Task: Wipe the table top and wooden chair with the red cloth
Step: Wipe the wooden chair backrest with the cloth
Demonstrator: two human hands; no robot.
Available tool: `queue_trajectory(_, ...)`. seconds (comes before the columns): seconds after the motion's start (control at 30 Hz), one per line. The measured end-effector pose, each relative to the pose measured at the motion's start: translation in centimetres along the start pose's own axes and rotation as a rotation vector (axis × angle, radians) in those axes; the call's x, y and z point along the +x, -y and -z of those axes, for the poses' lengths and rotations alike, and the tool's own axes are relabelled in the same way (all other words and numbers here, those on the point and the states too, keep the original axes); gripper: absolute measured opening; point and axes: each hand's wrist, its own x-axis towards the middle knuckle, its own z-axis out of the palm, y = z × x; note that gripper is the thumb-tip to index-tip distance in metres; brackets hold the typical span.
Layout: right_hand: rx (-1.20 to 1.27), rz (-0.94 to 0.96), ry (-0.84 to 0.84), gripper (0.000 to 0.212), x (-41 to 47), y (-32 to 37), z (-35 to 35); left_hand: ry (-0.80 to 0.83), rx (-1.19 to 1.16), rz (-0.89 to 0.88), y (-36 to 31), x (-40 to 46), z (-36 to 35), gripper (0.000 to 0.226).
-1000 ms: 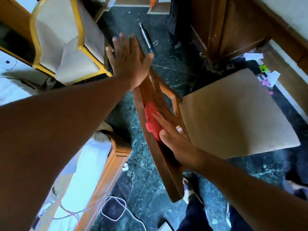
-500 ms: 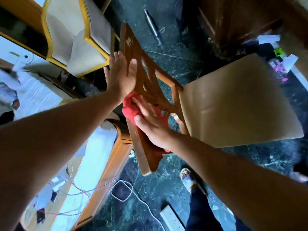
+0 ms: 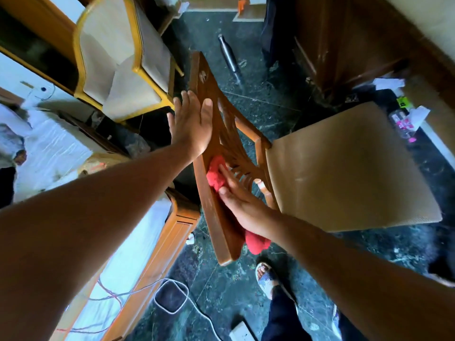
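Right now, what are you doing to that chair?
A person is wiping the wooden chair with a red cloth. The right hand presses the cloth flat against the carved backrest, and part of the cloth hangs out below the wrist. The left hand lies open against the back's top rail, steadying it. The tan seat is bare.

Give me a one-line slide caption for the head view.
Left hand braces the wooden chair backrest while right hand presses the red cloth against it.
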Motion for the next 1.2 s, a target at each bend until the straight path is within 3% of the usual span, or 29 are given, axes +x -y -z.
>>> queue_trajectory(0.13,0.0,-0.044,-0.029,0.051,-2.8,0.5,-1.3,0.045,-0.101,-0.056,0.5,-0.1,0.0,0.072)
queue_trajectory(0.23,0.248,-0.101,0.029,0.05,-5.5,-0.4,-1.8,0.101,-0.157,-0.158,2.0,-0.1,0.0,0.073)
queue_trajectory(0.3,0.258,-0.158,0.004,0.048,-4.9,-0.5,-1.6,0.123,-0.147,-0.255,3.7,-0.3,0.1,0.076)
queue_trajectory(0.43,0.041,-0.207,-0.115,0.055,0.5,-0.8,-0.9,0.115,-0.098,-0.331,7.2,-0.3,-0.2,0.074)
queue_trajectory(0.63,0.085,-0.07,-0.156,0.054,12.5,-0.1,2.0,0.066,-0.282,-0.502,8.0,1.7,-1.7,0.072)
queue_trajectory(0.77,0.041,0.025,-0.205,0.052,17.6,-0.6,4.0,0.1,-0.394,-0.402,7.3,7.0,-1.6,0.078)
queue_trajectory(0.9,-0.029,0.145,-0.264,0.051,18.8,-2.1,3.8,0.12,-0.57,-0.456,7.3,7.6,-2.4,0.076)
queue_trajectory(1.1,-0.007,0.153,-0.288,0.051,30.0,0.9,8.8,0.165,-0.61,-0.449,7.2,8.1,-2.5,0.083)
queue_trajectory(1.2,-0.089,0.199,-0.297,0.054,29.3,0.7,8.1,0.171,-0.555,-0.454,7.3,7.8,-2.3,0.073)
